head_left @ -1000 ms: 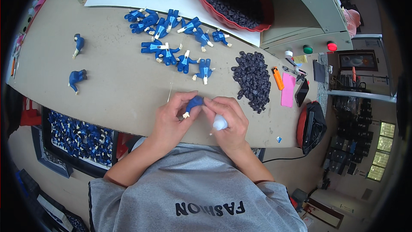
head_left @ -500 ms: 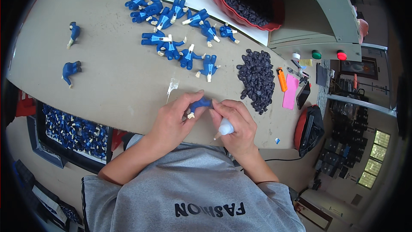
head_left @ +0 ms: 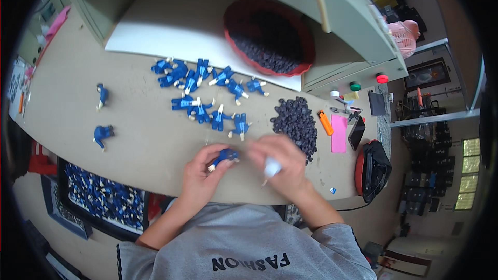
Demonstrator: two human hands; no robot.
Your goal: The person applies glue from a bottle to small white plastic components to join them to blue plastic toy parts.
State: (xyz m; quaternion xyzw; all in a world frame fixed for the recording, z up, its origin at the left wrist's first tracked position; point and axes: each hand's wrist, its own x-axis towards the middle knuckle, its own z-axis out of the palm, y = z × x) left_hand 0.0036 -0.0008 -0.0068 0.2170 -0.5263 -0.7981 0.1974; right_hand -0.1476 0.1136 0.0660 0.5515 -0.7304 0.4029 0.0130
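Head view: small blue toy figure [head_left: 224,156] pinched in fingers of left hand [head_left: 203,176], just above near edge of tan table [head_left: 145,145]. Right hand [head_left: 280,168] blurred, closed around small white bottle [head_left: 271,166]. Beyond, cluster of blue figures [head_left: 207,93], pile of dark pieces [head_left: 296,120], red basket [head_left: 270,36]. Below table edge, tray of blue figures [head_left: 101,197].
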